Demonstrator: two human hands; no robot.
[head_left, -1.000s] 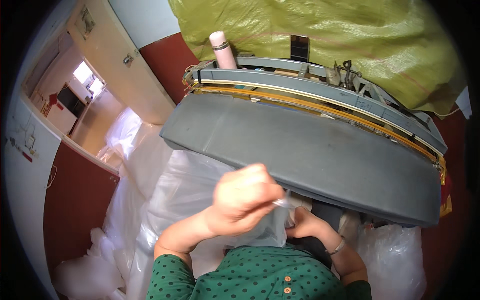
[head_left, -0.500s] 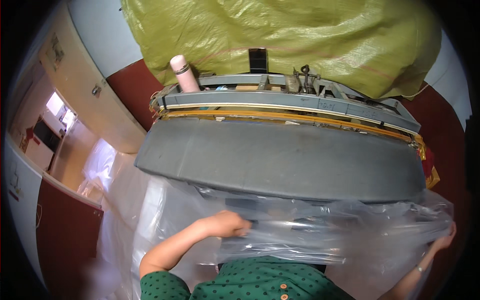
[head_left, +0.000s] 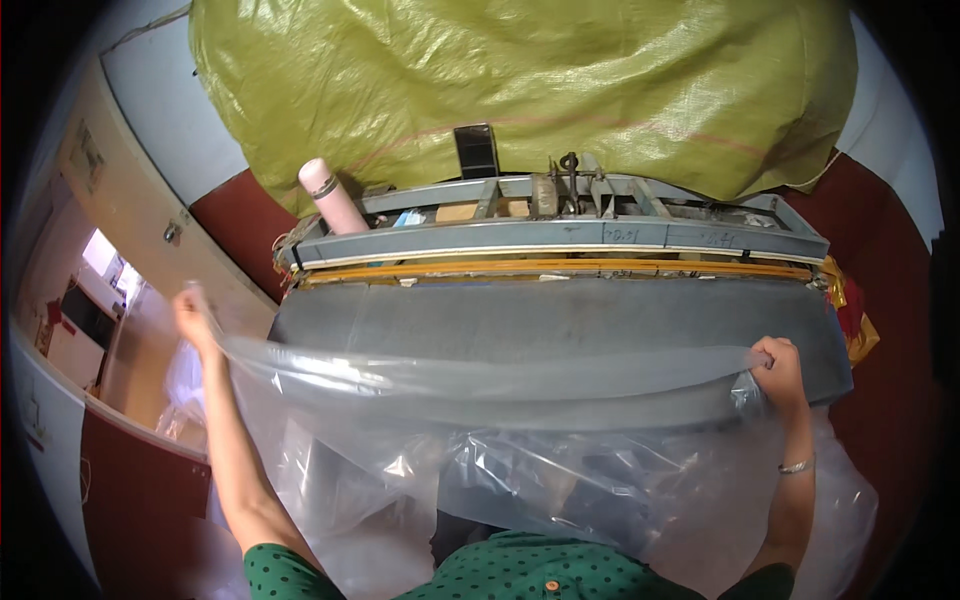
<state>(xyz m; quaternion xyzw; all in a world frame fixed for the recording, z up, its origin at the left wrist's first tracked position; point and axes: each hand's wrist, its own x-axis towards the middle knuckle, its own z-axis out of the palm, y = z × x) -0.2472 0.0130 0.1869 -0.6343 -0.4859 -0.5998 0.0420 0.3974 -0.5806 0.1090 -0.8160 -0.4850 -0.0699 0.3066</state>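
Clear plastic sheet stretched wide between two hands, across front part of grey padded table. Left hand out past table's left edge; fingers pinch sheet's top edge, though bit blurry, so can't tell how each finger sits. Right hand by table's right edge, fingers curled tight round sheet. Pink bottle near back left corner, in grey metal frame.

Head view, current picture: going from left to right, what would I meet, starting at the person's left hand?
Left hand → pink bottle → black panel → right hand → gold wrapping.
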